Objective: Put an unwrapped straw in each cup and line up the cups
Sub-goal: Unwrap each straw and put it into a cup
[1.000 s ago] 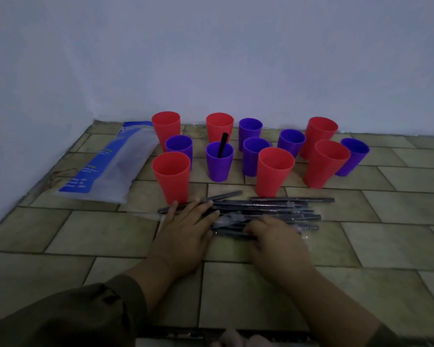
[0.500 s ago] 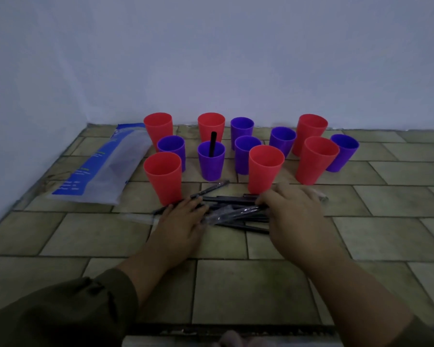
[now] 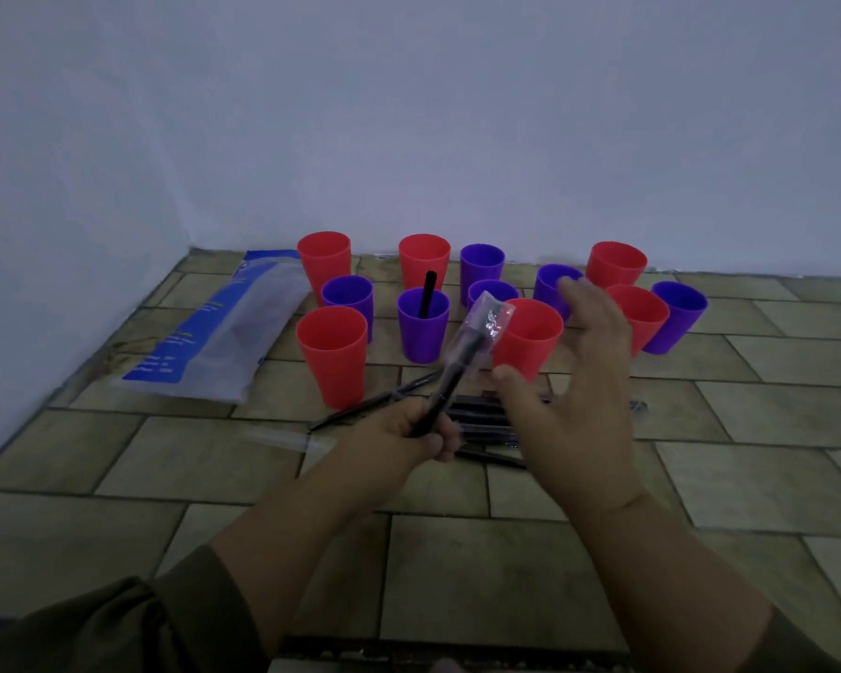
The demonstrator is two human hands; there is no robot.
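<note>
Left hand (image 3: 409, 429) grips wrapped straw (image 3: 462, 361), now lifted off straw pile (image 3: 486, 429); right hand (image 3: 578, 381) risen too, fingers spread, empty. Unwrapping likely next; only one purple cup (image 3: 421, 327) filled.

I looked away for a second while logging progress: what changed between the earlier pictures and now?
The left hand has lifted one wrapped straw off the pile and grips it, tilted up toward the cups. The right hand rose from the pile, open, beside it. The cups, the black straw in the purple cup and the bag stayed put.
</note>
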